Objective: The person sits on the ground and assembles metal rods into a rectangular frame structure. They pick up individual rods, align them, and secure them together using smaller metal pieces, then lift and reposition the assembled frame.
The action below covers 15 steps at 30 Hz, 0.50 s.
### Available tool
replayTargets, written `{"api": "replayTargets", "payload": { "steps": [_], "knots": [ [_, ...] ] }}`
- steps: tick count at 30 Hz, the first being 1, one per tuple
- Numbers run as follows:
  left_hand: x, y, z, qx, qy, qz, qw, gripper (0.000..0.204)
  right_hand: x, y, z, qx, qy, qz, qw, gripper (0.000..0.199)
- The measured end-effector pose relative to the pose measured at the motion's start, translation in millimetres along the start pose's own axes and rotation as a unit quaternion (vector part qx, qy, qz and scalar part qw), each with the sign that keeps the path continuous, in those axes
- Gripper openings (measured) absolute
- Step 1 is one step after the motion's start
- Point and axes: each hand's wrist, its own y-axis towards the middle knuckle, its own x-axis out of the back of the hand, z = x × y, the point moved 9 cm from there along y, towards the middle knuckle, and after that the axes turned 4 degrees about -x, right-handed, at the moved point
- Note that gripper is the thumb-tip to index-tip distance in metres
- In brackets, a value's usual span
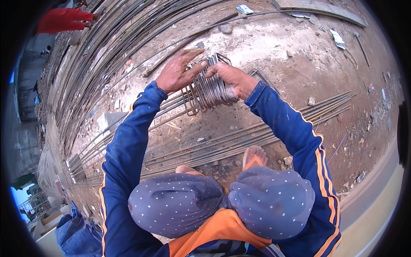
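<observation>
A bunch of bent steel stirrups (209, 91), rectangular loops packed side by side, stands in front of me on top of several long bars. My right hand (234, 80) is closed on the right end of the bunch, its thumb across the top and the other fingers mostly hidden. At the left end, my left hand (179, 71) has its fingers stretched and apart, thumb toward the loops; it touches or nearly touches them. Another stirrup (264, 80) lies partly behind my right wrist.
Long rebar rods (214, 150) cross the ground between my feet and the stirrups. Many more rods (107, 55) curve along the left and far side. A hammer (362, 48) lies far right, a plank (319, 10) at the back. A person in red trousers (64, 20) is far left.
</observation>
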Motion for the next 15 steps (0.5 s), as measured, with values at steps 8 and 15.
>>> {"api": "replayTargets", "payload": {
  "steps": [8, 15],
  "knots": [
    [-76.3, 70.8, 37.1, -0.105, 0.017, 0.236, 0.966, 0.042, -5.7, -5.7, -1.6, -0.005, 0.042, 0.018, 0.999, 0.023],
    [-64.3, 70.2, 21.5, -0.038, -0.023, 0.173, 0.984, 0.034, 11.5, -21.8, 8.1, 0.085, -0.123, -0.078, 0.986, 0.029]
  ]
}}
